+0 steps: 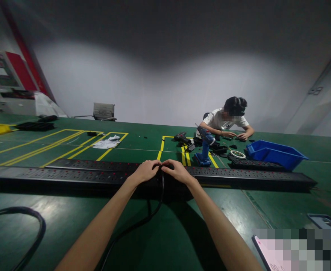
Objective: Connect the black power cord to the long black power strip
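Long black socket strips (78, 177) with small red marks lie across the green table. At the middle of the strips, my left hand (147, 171) and my right hand (176, 171) meet with fingertips pinched close together. Between them is the upper end of a black cable (163, 188), which hangs down and curves toward the lower left. Both hands are closed around the cable's end; whether they hold a smaller part there is hidden by the fingers.
A blue cordless driver (203, 146) stands behind the strips, with a blue bin (275, 152) to its right. Across the table a person (224, 120) leans over small parts. White papers (107, 142) lie back left; a phone (272, 252) lies front right.
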The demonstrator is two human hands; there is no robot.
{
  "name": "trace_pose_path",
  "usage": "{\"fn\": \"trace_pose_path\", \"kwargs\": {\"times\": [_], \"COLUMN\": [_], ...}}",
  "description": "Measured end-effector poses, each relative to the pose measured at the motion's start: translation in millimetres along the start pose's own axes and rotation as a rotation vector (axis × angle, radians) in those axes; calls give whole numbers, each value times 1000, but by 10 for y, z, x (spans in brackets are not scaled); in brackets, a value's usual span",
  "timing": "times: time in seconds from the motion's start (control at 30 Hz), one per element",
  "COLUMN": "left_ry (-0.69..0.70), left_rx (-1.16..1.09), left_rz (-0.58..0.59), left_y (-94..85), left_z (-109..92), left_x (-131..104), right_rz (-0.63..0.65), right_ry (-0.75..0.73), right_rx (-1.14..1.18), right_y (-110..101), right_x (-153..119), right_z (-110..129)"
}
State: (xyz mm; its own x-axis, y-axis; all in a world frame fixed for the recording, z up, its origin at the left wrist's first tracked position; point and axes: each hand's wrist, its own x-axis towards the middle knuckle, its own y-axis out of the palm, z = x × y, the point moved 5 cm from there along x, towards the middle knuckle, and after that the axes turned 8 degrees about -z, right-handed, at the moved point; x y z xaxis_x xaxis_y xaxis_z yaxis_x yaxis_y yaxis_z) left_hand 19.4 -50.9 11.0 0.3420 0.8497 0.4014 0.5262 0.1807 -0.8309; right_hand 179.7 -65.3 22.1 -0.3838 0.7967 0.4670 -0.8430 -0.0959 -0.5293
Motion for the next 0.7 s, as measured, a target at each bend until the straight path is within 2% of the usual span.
{"fn": "trace_pose_path", "kwargs": {"times": [0.27,0.47,0.7], "left_ry": [0,2,24], "left_rx": [13,31,14], "left_rz": [2,2,-6], "left_y": [-23,-21,-6], "left_z": [-30,-31,-18], "left_x": [-6,-8,0], "right_rz": [7,45,85], "right_ry": [8,-78,-103], "right_rx": [-13,-175,-384], "right_y": [-11,12,33], "right_x": [-6,-41,-86], "right_z": [-5,36,73]}}
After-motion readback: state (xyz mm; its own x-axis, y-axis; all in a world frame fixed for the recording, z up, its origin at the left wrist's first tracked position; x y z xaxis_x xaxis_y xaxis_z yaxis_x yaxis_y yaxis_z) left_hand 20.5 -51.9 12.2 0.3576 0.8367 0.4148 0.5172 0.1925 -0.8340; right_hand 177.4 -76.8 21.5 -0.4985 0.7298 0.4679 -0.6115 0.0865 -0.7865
